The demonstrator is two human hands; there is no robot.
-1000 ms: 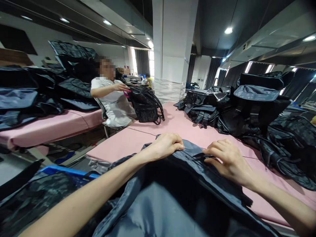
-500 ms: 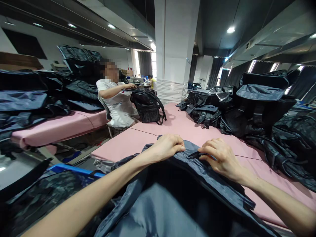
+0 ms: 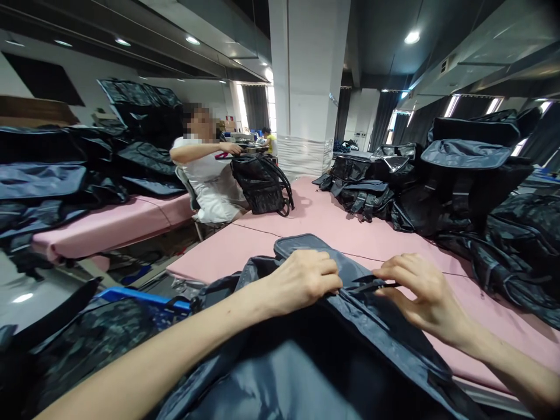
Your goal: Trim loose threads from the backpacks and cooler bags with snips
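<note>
An open dark backpack (image 3: pixel 271 373) with a grey-blue lining fills the near middle, its mouth facing me. My left hand (image 3: pixel 308 277) is closed on the bag's top edge. To its right, my right hand (image 3: pixel 420 291) pinches a thin black piece, which looks like a strap or cord, near the same edge. Beyond my left hand, a rounded grey flap (image 3: pixel 301 242) of the bag lies over the pink tabletop (image 3: pixel 350 230).
Across the table a seated person in white (image 3: pixel 210 181) has a hand on a black backpack (image 3: pixel 262 186). Piled bags (image 3: pixel 464 192) stand at the right, more (image 3: pixel 44 175) at the left. A blue crate (image 3: pixel 144 297) holding a camouflage bag is near left.
Both hands have shifted rightward in view, and my right hand is farther from my left. More of the grey flap shows. The seated person leans and holds the arm differently.
</note>
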